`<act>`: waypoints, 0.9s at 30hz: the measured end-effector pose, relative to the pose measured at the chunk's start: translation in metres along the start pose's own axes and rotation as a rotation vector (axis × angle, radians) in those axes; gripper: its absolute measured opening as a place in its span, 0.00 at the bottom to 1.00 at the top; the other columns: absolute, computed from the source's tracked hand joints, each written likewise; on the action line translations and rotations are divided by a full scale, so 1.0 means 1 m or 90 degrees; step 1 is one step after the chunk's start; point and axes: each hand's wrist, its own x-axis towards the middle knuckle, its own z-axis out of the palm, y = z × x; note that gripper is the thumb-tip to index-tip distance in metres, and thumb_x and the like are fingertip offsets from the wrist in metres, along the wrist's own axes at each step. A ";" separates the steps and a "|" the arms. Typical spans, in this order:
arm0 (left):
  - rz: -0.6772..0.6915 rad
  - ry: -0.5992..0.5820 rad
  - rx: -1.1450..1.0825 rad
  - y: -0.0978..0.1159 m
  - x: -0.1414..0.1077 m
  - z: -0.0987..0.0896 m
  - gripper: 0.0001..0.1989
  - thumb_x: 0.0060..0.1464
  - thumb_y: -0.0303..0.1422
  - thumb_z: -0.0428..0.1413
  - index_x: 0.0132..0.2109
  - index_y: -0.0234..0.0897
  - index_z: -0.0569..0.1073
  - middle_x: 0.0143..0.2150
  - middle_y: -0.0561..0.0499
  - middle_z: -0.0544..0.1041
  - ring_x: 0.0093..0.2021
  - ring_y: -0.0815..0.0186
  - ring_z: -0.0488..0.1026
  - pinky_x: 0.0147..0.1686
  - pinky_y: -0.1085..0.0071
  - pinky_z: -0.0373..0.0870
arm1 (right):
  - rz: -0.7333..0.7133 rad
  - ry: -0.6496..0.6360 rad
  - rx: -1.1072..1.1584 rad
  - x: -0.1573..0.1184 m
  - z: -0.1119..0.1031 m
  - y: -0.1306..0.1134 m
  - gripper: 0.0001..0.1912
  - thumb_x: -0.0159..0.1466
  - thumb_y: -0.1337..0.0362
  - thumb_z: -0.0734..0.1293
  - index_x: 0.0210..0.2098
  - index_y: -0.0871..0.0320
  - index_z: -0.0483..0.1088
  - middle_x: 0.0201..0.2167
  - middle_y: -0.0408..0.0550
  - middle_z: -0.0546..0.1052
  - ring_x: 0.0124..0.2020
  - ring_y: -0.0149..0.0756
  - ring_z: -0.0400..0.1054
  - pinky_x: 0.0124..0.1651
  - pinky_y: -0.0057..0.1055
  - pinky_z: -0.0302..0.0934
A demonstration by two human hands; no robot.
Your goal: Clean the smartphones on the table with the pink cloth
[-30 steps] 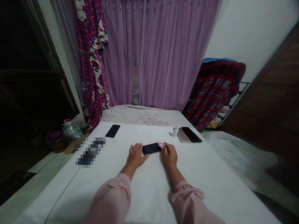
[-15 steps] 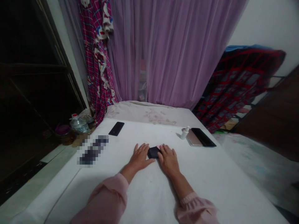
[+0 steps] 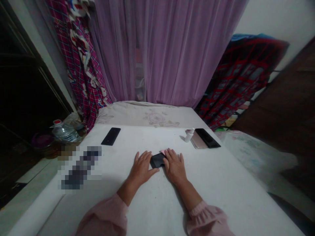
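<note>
A black smartphone lies flat on the white sheet, its face partly covered by my hands. My left hand frames its left end, the thumb along the near edge and the fingers at the far-left corner. Over the phone's right end rests my right hand, palm down. A bit of pink cloth pokes out beside the right fingertips; the rest of it is hidden beneath that hand. Both forearms are in pink sleeves.
A black phone lies at the far left. On the far right stand a small white spray bottle, a rose-gold device and a black device. A blurred-out patch covers something at the left edge. A water jug stands on the floor.
The view has shifted, so most things now appear farther left. More of the phone's face shows between my hands, which stay at its two ends.
</note>
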 end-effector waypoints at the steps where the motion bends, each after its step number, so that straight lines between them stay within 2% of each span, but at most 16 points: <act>1: -0.001 0.001 -0.002 0.000 0.001 0.000 0.29 0.56 0.47 0.55 0.60 0.37 0.64 0.62 0.41 0.67 0.64 0.53 0.59 0.65 0.47 0.43 | -0.009 -0.009 0.008 0.001 -0.001 -0.004 0.24 0.70 0.59 0.53 0.62 0.59 0.61 0.63 0.56 0.61 0.65 0.49 0.53 0.63 0.58 0.41; 5: -0.005 -0.004 -0.002 -0.002 0.002 0.002 0.28 0.56 0.43 0.56 0.60 0.37 0.64 0.61 0.41 0.68 0.64 0.54 0.60 0.65 0.48 0.44 | -0.115 -0.049 0.070 -0.002 -0.007 -0.023 0.23 0.70 0.60 0.53 0.62 0.57 0.61 0.63 0.54 0.63 0.65 0.45 0.52 0.66 0.55 0.37; 8: -0.007 -0.005 -0.003 -0.004 0.003 0.004 0.27 0.55 0.43 0.57 0.59 0.37 0.65 0.61 0.42 0.68 0.64 0.55 0.60 0.65 0.48 0.44 | -0.154 -0.052 0.086 -0.006 -0.013 -0.019 0.23 0.70 0.60 0.53 0.62 0.55 0.60 0.63 0.53 0.63 0.65 0.42 0.53 0.66 0.54 0.37; 10: -0.006 -0.005 -0.007 -0.005 0.004 0.004 0.27 0.54 0.45 0.57 0.58 0.39 0.66 0.61 0.43 0.69 0.64 0.54 0.60 0.65 0.48 0.43 | -0.139 -0.053 0.072 -0.007 -0.016 -0.008 0.22 0.70 0.61 0.53 0.62 0.54 0.60 0.62 0.52 0.64 0.65 0.44 0.54 0.66 0.56 0.38; 13: -0.007 -0.012 -0.013 -0.005 0.006 0.003 0.28 0.52 0.47 0.58 0.57 0.40 0.67 0.61 0.43 0.69 0.64 0.54 0.60 0.65 0.47 0.43 | -0.065 -0.045 0.040 -0.004 -0.016 0.007 0.23 0.70 0.62 0.52 0.62 0.53 0.60 0.63 0.52 0.63 0.65 0.46 0.54 0.64 0.59 0.40; 16: -0.012 -0.011 -0.013 -0.006 0.008 0.003 0.29 0.52 0.47 0.58 0.57 0.40 0.67 0.60 0.44 0.70 0.63 0.53 0.61 0.65 0.47 0.44 | -0.026 -0.044 0.035 0.003 -0.013 0.008 0.23 0.70 0.62 0.51 0.63 0.54 0.59 0.64 0.52 0.61 0.66 0.47 0.52 0.63 0.59 0.42; 20: -0.008 0.011 -0.003 -0.007 0.008 0.006 0.29 0.53 0.47 0.57 0.59 0.41 0.65 0.60 0.43 0.70 0.63 0.54 0.62 0.65 0.48 0.45 | -0.101 -0.058 0.070 0.001 -0.013 -0.003 0.23 0.70 0.61 0.52 0.63 0.54 0.58 0.64 0.53 0.61 0.66 0.44 0.50 0.65 0.56 0.39; 23: -0.006 0.016 0.003 -0.008 0.007 0.007 0.28 0.55 0.46 0.57 0.59 0.40 0.65 0.60 0.43 0.70 0.63 0.54 0.62 0.65 0.49 0.46 | -0.170 -0.081 0.093 -0.008 -0.017 -0.001 0.23 0.70 0.60 0.53 0.64 0.53 0.57 0.64 0.51 0.61 0.66 0.42 0.50 0.66 0.54 0.36; 25: -0.008 0.014 0.007 -0.008 0.007 0.007 0.28 0.55 0.46 0.56 0.59 0.39 0.65 0.60 0.42 0.70 0.63 0.53 0.62 0.65 0.49 0.46 | -0.162 -0.086 0.084 -0.011 -0.021 0.007 0.23 0.70 0.59 0.53 0.63 0.52 0.58 0.64 0.50 0.61 0.66 0.42 0.51 0.66 0.55 0.36; 27: -0.004 0.013 0.012 -0.008 0.007 0.007 0.29 0.55 0.47 0.56 0.59 0.39 0.65 0.60 0.42 0.70 0.63 0.53 0.62 0.65 0.48 0.46 | -0.111 -0.073 0.063 -0.009 -0.022 0.013 0.22 0.70 0.60 0.53 0.63 0.52 0.59 0.64 0.51 0.61 0.66 0.43 0.52 0.65 0.56 0.37</act>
